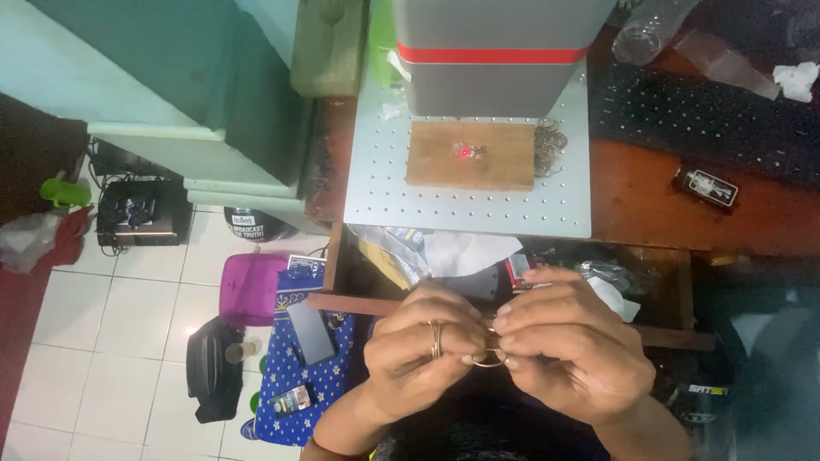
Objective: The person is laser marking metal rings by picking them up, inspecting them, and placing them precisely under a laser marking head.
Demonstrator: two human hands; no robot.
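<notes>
Below, open drawer (pixel 683 265) full of crumpled paper (pixel 461 252).

Single view, head-mounted, looking steeply down and slightly forward. The hands (pixel 504 346) sit close beneath the lens at lower centre. Beyond them the worktop (pixel 641 201) fills the upper right at middling range; the tiled floor (pixel 111 341) lies farther off at lower left. No second view.

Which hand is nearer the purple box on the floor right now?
Left. The left hand is just to the right of the purple box and slightly lower in view; the right hand lies farther right, beyond the left, both pinching a small metal ring.
</notes>
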